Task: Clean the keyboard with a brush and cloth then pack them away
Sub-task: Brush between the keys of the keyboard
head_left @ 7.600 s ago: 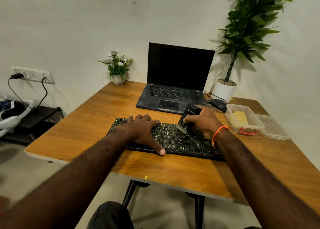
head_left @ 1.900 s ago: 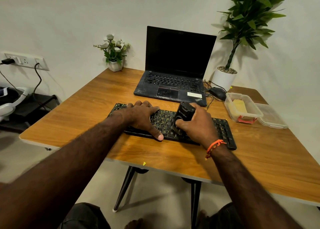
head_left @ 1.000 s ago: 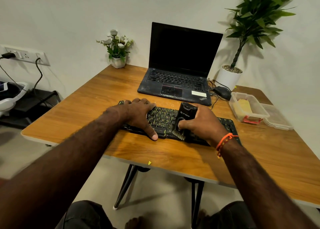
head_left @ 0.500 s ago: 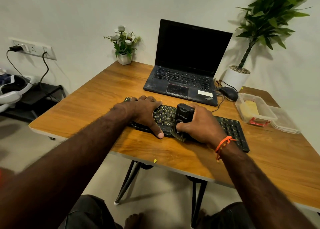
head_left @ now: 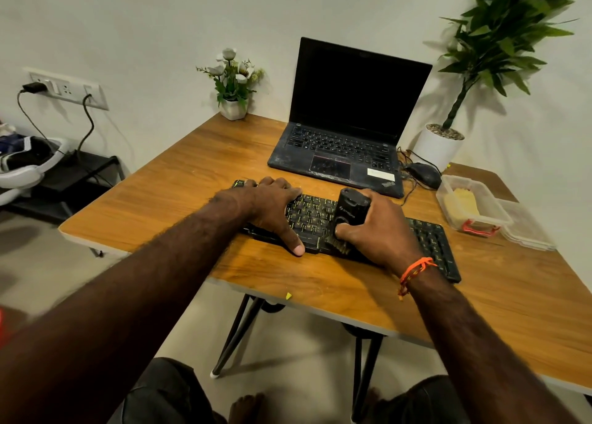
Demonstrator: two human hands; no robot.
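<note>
Two hands on keyboard (head_left: 426, 241) near front edge of surface (head_left: 192, 174). Left hand (head_left: 272, 209) rests flat, fingers relaxed, steadying it. Right hand (head_left: 374, 228) fingers curled round brush (head_left: 350, 214), bristles on keys. Brush likely light, rigid body, soft bristles; grip mid-body. Cloth in container (head_left: 472, 209), right edge.
</note>
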